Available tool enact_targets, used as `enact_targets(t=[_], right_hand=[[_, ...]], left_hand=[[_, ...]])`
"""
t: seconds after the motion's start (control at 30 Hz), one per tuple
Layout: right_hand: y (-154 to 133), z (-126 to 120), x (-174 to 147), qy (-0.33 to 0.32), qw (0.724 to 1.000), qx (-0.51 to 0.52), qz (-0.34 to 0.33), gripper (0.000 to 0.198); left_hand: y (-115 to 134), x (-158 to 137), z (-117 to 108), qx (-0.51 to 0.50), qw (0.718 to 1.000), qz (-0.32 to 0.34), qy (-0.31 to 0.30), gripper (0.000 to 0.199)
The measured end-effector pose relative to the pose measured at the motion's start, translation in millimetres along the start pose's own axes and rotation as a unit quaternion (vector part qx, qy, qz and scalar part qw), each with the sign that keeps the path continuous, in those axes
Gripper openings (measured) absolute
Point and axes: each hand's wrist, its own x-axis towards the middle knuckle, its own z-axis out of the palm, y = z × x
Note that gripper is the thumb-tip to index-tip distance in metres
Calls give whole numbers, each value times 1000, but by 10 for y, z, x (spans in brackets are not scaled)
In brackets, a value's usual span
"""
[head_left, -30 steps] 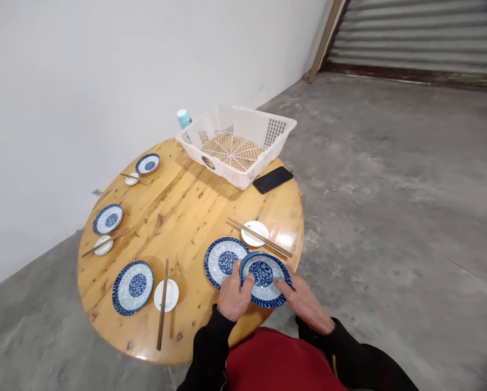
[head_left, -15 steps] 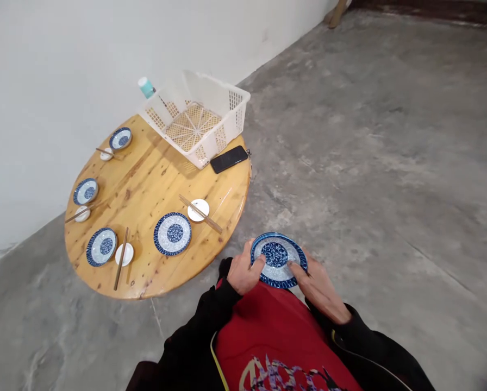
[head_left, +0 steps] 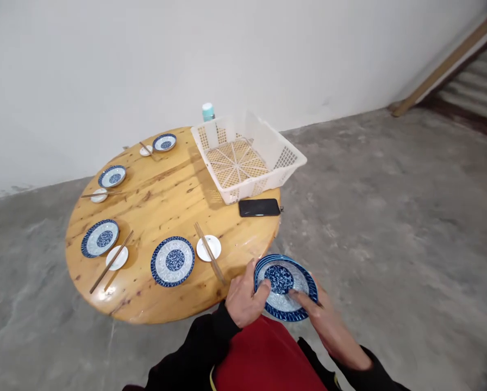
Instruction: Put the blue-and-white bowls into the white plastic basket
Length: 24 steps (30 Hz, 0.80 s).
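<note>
Plates in hand: I hold a small stack of blue-and-white plates (head_left: 285, 287) off the table's edge, at about 4 o'clock from the round table (head_left: 162, 201), over the concrete floor (head_left: 390, 228).
Left hand: my left hand (head_left: 243, 300) is closed on the stack's near-left rim, thumb lying on the top face.
Right hand: my right hand (head_left: 320, 315) grips the right rim, fingers curled under, thumb on top.
Doing it well: I judge the stack wants to stay level, both thumbs pressing down so that no plate slides.
Nearest setting: at 6 o'clock on the table lie a plate (head_left: 172, 260), a white saucer (head_left: 208, 247) and chopsticks (head_left: 209, 260) across it.
Other settings: 3 more plates (head_left: 100, 238) sit round the left rim, each with saucer and chopsticks.
In the way: a white basket (head_left: 247, 157) and a black phone (head_left: 259, 207) take the 2 to 3 o'clock side; a teal-capped bottle (head_left: 208, 111) stands behind the basket.
</note>
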Motion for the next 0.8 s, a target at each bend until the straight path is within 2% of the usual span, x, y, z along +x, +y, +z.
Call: enact_targets(t=[0.1, 0.2, 0.37, 0.43, 0.5, 0.6, 0.7, 0.73, 0.8], right_hand=[[-347, 29, 402, -68, 989, 113, 62, 60], [-681, 95, 778, -94, 980, 155, 78, 59], [-1268, 127, 1333, -110, 981, 150, 60, 35], [-1508, 125, 1522, -114, 980, 153, 55, 25], [-1733, 132, 1712, -116, 976, 175, 52, 23], [-2011, 165, 2078, -129, 964, 228, 50, 32], [-2159, 242, 2630, -129, 953, 267, 70, 38], [-2173, 284, 2850, -126, 950, 274, 77, 37], [-2162, 400, 3309, -118, 948, 276, 105, 35]], left_hand=[[142, 220, -244, -2, 999, 5, 44, 68], [310, 410, -559, 20, 997, 13, 78, 71], [624, 770, -1049, 29, 992, 62, 109, 64], [723, 943, -1193, 15, 987, 97, 128, 62], [777, 1105, -1304, -11, 980, 133, 149, 63], [736, 1263, -1405, -66, 967, 171, 177, 67], [518, 1260, -1427, -116, 949, 182, 229, 65], [411, 1219, -1419, -129, 942, 171, 258, 62], [164, 1085, -1380, -146, 928, 108, 326, 57]])
